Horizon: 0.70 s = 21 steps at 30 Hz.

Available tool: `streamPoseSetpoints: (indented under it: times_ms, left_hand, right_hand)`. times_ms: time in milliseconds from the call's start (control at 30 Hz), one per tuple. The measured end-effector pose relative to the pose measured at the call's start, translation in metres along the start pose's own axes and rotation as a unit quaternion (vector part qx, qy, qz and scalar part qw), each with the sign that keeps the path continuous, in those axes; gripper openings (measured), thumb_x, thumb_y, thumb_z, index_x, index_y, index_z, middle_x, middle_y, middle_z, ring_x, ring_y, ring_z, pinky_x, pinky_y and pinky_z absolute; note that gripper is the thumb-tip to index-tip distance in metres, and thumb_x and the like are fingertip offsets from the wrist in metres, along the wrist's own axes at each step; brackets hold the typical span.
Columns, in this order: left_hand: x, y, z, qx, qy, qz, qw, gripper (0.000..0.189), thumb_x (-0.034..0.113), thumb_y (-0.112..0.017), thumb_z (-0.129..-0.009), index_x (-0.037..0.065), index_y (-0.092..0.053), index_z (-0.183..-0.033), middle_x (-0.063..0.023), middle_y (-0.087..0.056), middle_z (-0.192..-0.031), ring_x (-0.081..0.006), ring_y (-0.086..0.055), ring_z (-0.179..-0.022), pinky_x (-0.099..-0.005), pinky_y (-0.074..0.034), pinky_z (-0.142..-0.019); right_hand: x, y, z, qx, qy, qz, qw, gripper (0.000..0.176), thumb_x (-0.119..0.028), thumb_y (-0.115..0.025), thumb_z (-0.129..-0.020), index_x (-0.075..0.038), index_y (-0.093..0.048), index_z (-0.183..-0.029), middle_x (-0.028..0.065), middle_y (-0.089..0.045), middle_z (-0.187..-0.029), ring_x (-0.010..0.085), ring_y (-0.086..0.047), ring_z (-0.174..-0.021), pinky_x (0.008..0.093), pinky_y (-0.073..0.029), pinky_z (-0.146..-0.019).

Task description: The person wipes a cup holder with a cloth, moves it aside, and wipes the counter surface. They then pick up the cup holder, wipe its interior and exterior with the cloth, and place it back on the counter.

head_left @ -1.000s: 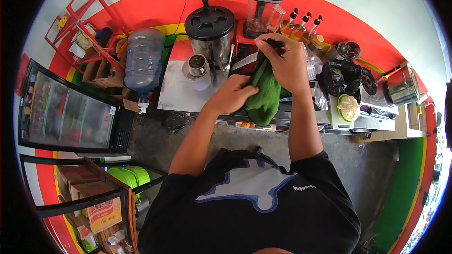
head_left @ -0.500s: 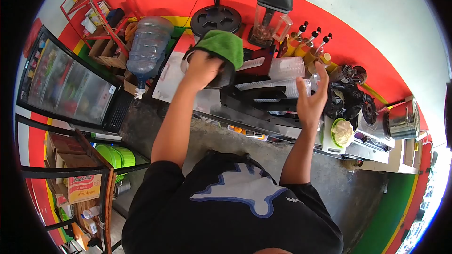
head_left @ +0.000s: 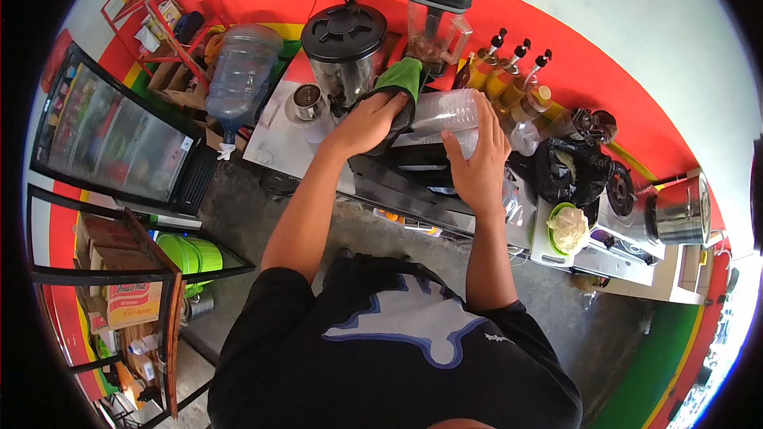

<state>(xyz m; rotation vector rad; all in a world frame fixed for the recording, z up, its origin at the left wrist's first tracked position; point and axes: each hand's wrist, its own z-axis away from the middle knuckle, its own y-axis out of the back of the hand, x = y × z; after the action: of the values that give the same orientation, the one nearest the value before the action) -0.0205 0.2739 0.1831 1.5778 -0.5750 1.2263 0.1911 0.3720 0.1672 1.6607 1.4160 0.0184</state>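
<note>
Green cloth (head_left: 400, 77) bunched in left hand (head_left: 371, 121), above the tabletop (head_left: 270, 131), in front of the blender (head_left: 433, 22) and right of the lidded steel container (head_left: 346, 56); dark part under the green, fold or separate thing, cannot tell; left hand closed around the bundle; right hand (head_left: 477, 171) open, fingers spread, at the clear plastic cups (head_left: 443, 111), touching or just short, cannot tell; best handling: gather loose cloth into the palm, keep clear of the small steel cup (head_left: 308, 98), press lightly near thin plastic, steady cups with a flat palm instead of squeezing, avoid bumping the pump bottles (head_left: 503, 75)
</note>
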Motion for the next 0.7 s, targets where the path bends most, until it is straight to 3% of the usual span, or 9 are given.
streamPoseSetpoints:
  times_ms: [33,100,133,167,233,300,367,600,700]
  left_hand:
    - [0.000,-0.003,0.003,0.004,0.002,-0.002,1.000,0.056,0.043,-0.041,-0.110,-0.002,-0.062,-0.136,-0.0284,-0.065,-0.135,-0.0442,-0.058,-0.131,-0.0458,-0.043,-0.109]
    - [-0.001,-0.011,0.009,0.009,-0.124,-0.020,0.992,0.046,0.035,-0.045,-0.108,0.001,-0.064,-0.131,-0.0290,-0.066,-0.129,-0.0468,-0.057,-0.128,-0.0472,-0.044,-0.107]
    - [0.015,-0.020,0.014,0.061,-0.269,-0.056,0.960,0.035,0.024,-0.053,-0.102,0.002,-0.068,-0.125,-0.0299,-0.066,-0.123,-0.0455,-0.057,-0.126,-0.0475,-0.045,-0.107]
    - [0.026,-0.022,0.019,0.062,-0.266,-0.057,0.960,0.035,0.024,-0.053,-0.102,0.002,-0.068,-0.125,-0.0299,-0.066,-0.123,-0.0455,-0.057,-0.126,-0.0475,-0.045,-0.107]
    - [0.042,-0.026,0.027,0.048,-0.213,-0.250,0.943,0.035,0.015,-0.057,-0.100,-0.001,-0.066,-0.129,-0.0272,-0.059,-0.143,-0.0411,-0.054,-0.136,-0.0462,-0.042,-0.112]
    - [0.042,-0.031,0.027,0.075,-0.178,-0.253,0.948,0.030,0.015,-0.063,-0.095,0.001,-0.071,-0.121,-0.0270,-0.059,-0.144,-0.0438,-0.052,-0.136,-0.0492,-0.044,-0.111]
    - [0.025,-0.027,0.020,0.128,-0.340,-0.275,0.890,0.031,0.018,-0.068,-0.092,0.002,-0.074,-0.118,-0.0255,-0.058,-0.146,-0.0439,-0.052,-0.137,-0.0494,-0.047,-0.109]
    - [0.021,-0.029,0.018,0.113,-0.308,-0.180,0.927,0.031,0.017,-0.074,-0.086,0.004,-0.077,-0.115,-0.0225,-0.061,-0.144,-0.0370,-0.051,-0.140,-0.0480,-0.042,-0.114]
    - [0.035,-0.035,0.017,0.153,-0.292,-0.224,0.917,0.031,0.015,-0.074,-0.088,0.003,-0.074,-0.117,-0.0257,-0.058,-0.145,-0.0443,-0.053,-0.135,-0.0486,-0.047,-0.108]
  right_hand:
    - [0.002,-0.001,-0.002,-0.004,0.003,0.002,1.000,0.080,-0.026,-0.077,-0.091,-0.012,-0.040,-0.160,0.0183,-0.046,-0.160,0.0376,-0.045,-0.145,0.0527,-0.030,-0.118]
    - [0.004,0.000,-0.004,-0.011,0.006,-0.006,1.000,0.079,-0.023,-0.076,-0.091,-0.013,-0.039,-0.160,0.0182,-0.046,-0.160,0.0372,-0.044,-0.146,0.0530,-0.029,-0.118]
    - [0.004,0.001,-0.004,-0.018,0.005,-0.010,1.000,0.079,-0.020,-0.074,-0.091,-0.013,-0.038,-0.161,0.0181,-0.045,-0.160,0.0368,-0.044,-0.146,0.0533,-0.029,-0.118]
    - [0.005,0.001,-0.004,-0.020,0.005,-0.013,1.000,0.079,-0.020,-0.074,-0.091,-0.013,-0.038,-0.161,0.0181,-0.045,-0.160,0.0368,-0.044,-0.146,0.0533,-0.029,-0.118]
    - [0.006,0.003,-0.003,-0.024,0.009,-0.006,1.000,0.079,-0.017,-0.073,-0.091,-0.013,-0.037,-0.162,0.0176,-0.045,-0.160,0.0360,-0.044,-0.146,0.0532,-0.028,-0.118]
    - [0.007,0.003,-0.001,-0.026,0.006,-0.007,1.000,0.079,-0.017,-0.073,-0.092,-0.012,-0.036,-0.162,0.0173,-0.045,-0.160,0.0358,-0.045,-0.146,0.0534,-0.028,-0.118]
    - [0.010,0.003,-0.002,-0.024,0.005,-0.007,1.000,0.080,-0.016,-0.073,-0.092,-0.012,-0.036,-0.162,0.0171,-0.045,-0.160,0.0356,-0.045,-0.145,0.0535,-0.028,-0.118]
    - [0.015,0.002,-0.002,-0.031,0.011,-0.023,0.999,0.074,-0.015,-0.070,-0.096,-0.011,-0.036,-0.162,0.0169,-0.046,-0.160,0.0343,-0.047,-0.144,0.0544,-0.028,-0.117]
    - [0.015,0.003,-0.001,-0.032,0.013,-0.030,0.999,0.073,-0.015,-0.069,-0.097,-0.010,-0.037,-0.162,0.0165,-0.047,-0.159,0.0332,-0.047,-0.144,0.0540,-0.029,-0.116]
